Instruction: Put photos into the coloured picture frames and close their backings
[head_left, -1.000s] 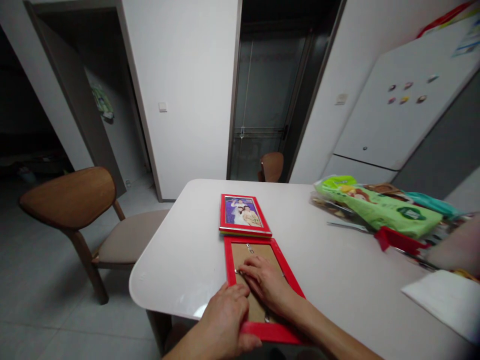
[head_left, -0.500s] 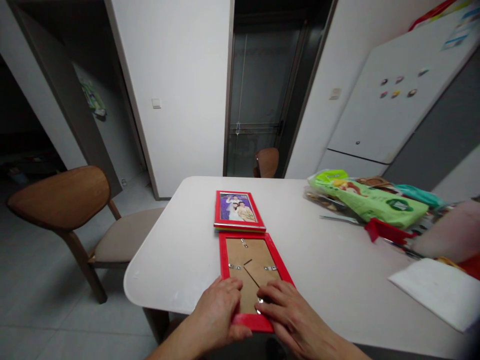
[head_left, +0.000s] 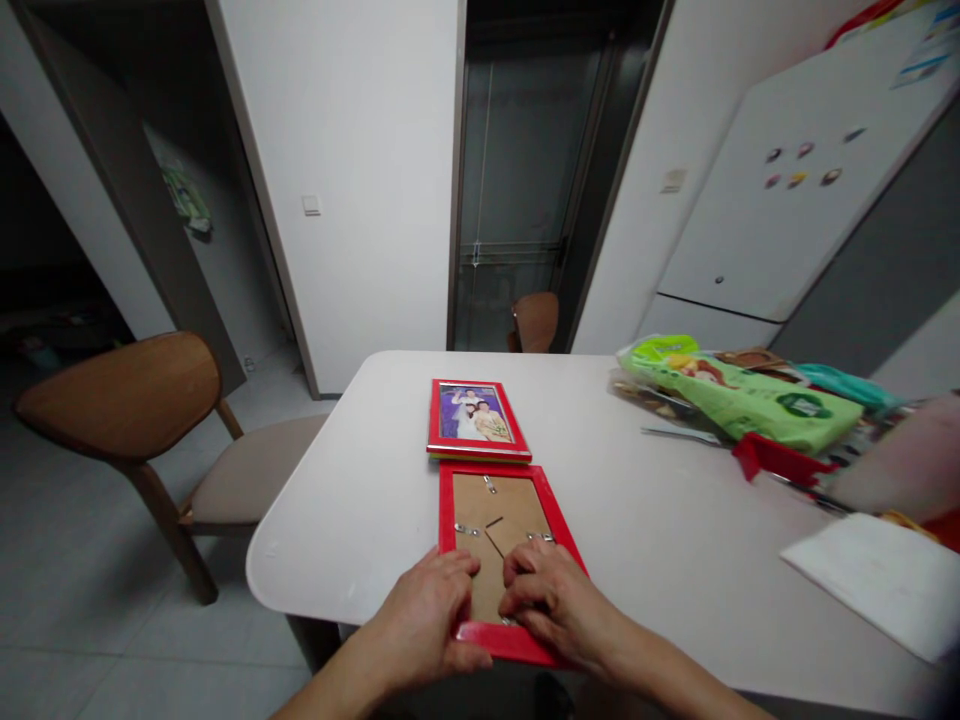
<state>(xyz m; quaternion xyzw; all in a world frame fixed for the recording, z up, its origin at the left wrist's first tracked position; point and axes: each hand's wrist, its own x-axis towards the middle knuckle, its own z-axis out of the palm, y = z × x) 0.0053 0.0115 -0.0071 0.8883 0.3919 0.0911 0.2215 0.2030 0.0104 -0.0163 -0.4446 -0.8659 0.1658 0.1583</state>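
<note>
A red picture frame point(head_left: 448, 500) lies face down at the table's near edge, its brown backboard point(head_left: 487, 580) up. Small metal clips show on the back: a top clip point(head_left: 490, 485), a left clip point(head_left: 466, 529) and, partly covered, a right clip point(head_left: 540, 537). My left hand point(head_left: 431, 605) grips the near left corner, fingers on top and thumb at the front edge. Curled down on the backboard, my right hand point(head_left: 555, 600) has its fingertips at the bottom clip point(head_left: 508, 621), which is mostly hidden. Touching the far end is another red frame point(head_left: 517, 425) with a photo of people, face up.
The white table point(head_left: 337, 520) has a rounded left corner. At its right lie a green package point(head_left: 780, 400), a metal utensil point(head_left: 679, 436), a red object point(head_left: 772, 460) and a white sheet point(head_left: 877, 580). A wooden chair point(head_left: 120, 400) stands on the left.
My right hand's fingers have curled more and shifted slightly up and left over the bottom clip, now mostly covering it. My left hand has moved slightly left, still on the corner.
</note>
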